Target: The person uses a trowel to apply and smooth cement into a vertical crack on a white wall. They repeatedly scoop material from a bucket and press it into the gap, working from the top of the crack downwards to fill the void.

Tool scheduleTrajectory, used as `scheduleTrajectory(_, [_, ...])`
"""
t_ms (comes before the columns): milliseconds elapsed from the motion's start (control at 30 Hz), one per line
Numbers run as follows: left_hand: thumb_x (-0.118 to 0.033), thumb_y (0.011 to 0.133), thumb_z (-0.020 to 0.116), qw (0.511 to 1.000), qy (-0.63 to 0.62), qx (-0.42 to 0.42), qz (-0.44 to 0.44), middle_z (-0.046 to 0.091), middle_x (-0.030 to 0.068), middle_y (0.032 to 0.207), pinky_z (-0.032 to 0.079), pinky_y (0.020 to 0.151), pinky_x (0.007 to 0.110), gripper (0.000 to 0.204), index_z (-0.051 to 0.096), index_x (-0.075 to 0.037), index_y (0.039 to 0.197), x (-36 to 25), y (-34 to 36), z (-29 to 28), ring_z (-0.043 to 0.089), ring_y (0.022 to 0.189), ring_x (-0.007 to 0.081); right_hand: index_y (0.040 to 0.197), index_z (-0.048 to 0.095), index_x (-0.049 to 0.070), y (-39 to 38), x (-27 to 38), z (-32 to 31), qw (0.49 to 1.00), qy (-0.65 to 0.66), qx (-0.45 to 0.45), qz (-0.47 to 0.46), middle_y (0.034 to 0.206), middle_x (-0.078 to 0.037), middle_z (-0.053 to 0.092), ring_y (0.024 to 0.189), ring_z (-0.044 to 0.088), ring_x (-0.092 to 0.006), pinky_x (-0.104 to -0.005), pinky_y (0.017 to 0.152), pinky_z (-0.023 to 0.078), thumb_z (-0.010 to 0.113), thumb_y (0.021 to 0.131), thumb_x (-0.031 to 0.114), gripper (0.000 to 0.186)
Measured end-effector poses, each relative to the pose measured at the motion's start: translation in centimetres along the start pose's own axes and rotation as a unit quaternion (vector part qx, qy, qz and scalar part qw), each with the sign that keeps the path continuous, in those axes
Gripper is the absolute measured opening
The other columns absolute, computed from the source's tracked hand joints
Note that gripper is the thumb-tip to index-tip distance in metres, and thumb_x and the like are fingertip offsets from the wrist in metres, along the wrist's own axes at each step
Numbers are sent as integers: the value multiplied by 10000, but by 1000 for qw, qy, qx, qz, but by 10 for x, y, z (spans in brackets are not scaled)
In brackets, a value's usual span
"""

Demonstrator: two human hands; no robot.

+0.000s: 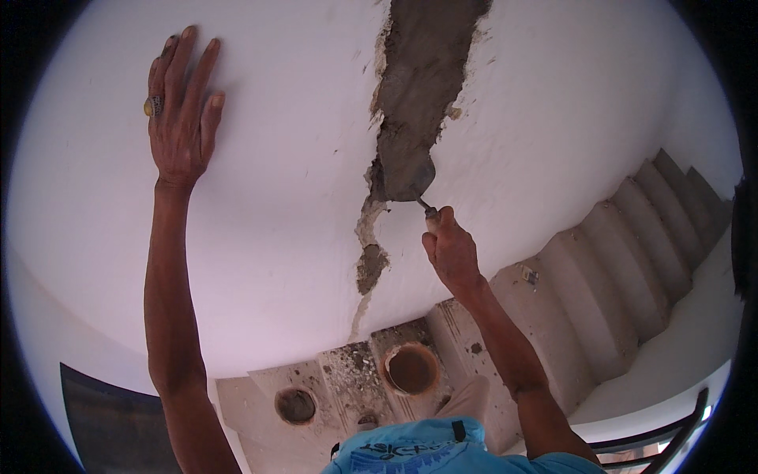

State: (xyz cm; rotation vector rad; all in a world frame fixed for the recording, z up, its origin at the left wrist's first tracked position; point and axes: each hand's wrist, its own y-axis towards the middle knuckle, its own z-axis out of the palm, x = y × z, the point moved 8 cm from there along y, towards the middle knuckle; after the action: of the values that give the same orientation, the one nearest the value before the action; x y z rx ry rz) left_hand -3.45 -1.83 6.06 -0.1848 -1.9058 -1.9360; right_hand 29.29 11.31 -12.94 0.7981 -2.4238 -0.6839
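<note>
My left hand (pixel 180 110), with a ring on one finger, lies against the white wall (pixel 276 197) with its fingers stretched out. My right hand (pixel 450 249) grips the handle of a metal trowel (pixel 417 182), whose blade is against the wet grey mortar (pixel 418 71) filling a long, ragged channel in the plaster. Below the blade, the channel narrows into a broken patch (pixel 371 268) and a thin crack running down toward the steps.
Concrete stairs (pixel 608 284) curve up to the right. On spattered steps beneath me stand two round containers, one smaller (pixel 295 405) and one larger (pixel 410 370), both with grey contents. A dark railing (pixel 647 450) is at lower right, a dark panel (pixel 110 419) at lower left.
</note>
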Motion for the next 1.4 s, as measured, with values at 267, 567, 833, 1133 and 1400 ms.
scheduleTrajectory(267, [-486, 1048, 258, 1000, -11, -9, -1, 384, 23, 1553, 242, 1217, 443, 526, 503, -230, 1436, 3, -1, 0, 315, 1453, 241, 1035, 450, 43, -16, 3, -25, 999, -15, 28, -39, 848, -189, 634, 664, 652, -404, -479, 546, 526, 643, 865, 132, 272])
scheduleTrajectory(567, [-546, 1035, 201, 1000, -7, -3, -12, 361, 18, 1565, 240, 1221, 452, 581, 482, -253, 1449, 0, 2, -1, 293, 1463, 240, 1037, 473, 49, -20, -22, -17, 974, -102, 143, -145, 857, -148, 652, 652, 673, -355, -447, 573, 554, 685, 841, 181, 317])
scheduleTrajectory(833, [-531, 1040, 213, 1000, -1, -5, -7, 361, 17, 1566, 263, 1210, 453, 562, 491, -255, 1443, 0, 3, -3, 296, 1462, 246, 1036, 489, 60, 16, -20, -40, 952, -193, 163, -176, 872, -136, 652, 698, 678, -333, -442, 605, 547, 693, 828, 173, 313])
scheduleTrajectory(1133, [-475, 1045, 273, 1000, -25, -16, -1, 379, 28, 1559, 261, 1204, 476, 514, 510, -234, 1432, 0, 1, -2, 297, 1464, 253, 1033, 459, 80, 36, -19, -68, 936, -241, 118, -226, 825, -111, 628, 644, 674, -312, -431, 566, 556, 680, 851, 192, 307])
scheduleTrajectory(1400, [-453, 1051, 276, 1000, -8, -16, 6, 366, 21, 1568, 258, 1205, 478, 502, 492, -233, 1447, -2, 4, -3, 297, 1465, 256, 1040, 472, 62, 67, -5, -110, 939, -269, 101, -189, 863, -140, 643, 708, 676, -338, -449, 617, 539, 690, 839, 160, 313])
